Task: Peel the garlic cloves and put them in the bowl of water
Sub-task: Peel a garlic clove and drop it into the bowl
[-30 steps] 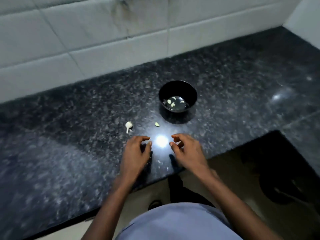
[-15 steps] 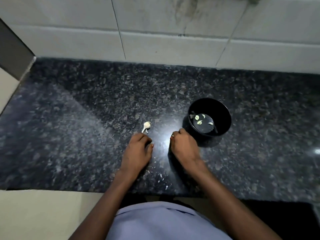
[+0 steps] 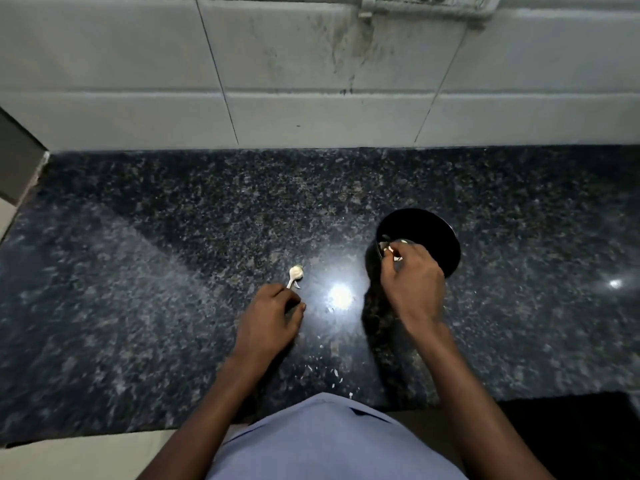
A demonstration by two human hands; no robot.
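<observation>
Since half a second ago the right hand (image 3: pixel 412 282) has gone from the surface (image 3: pixel 145 306) in front of the bowl (image 3: pixel 440 237) up over the bowl's near rim, its fingers curled; pale bits show at the fingertips (image 3: pixel 393 252), though whether they are a pinched clove or cloves lying in the bowl cannot be told. The left hand (image 3: pixel 270 320) has stayed low on the surface, fingers curled under, and whether it holds anything cannot be told. Just beyond its knuckles lies the garlic stem (image 3: pixel 295 274), a pale knob with a thin stalk pointing at the hand, close to it but contact is unclear.

The black bowl stands to the right of centre, partly covered by the right hand. Between the hands is a bright glare spot (image 3: pixel 340 296). Small peel scraps (image 3: pixel 320 370) lie scattered near the front edge, close to the person's blue shirt (image 3: pixel 325 441).

No writing can be read anywhere. The dark speckled surface runs back to a tiled wall (image 3: pixel 277 64) and ends at the left against a grey upright edge (image 3: pixel 17 161). Wide bare stretches lie left of the left hand and behind the bowl.
</observation>
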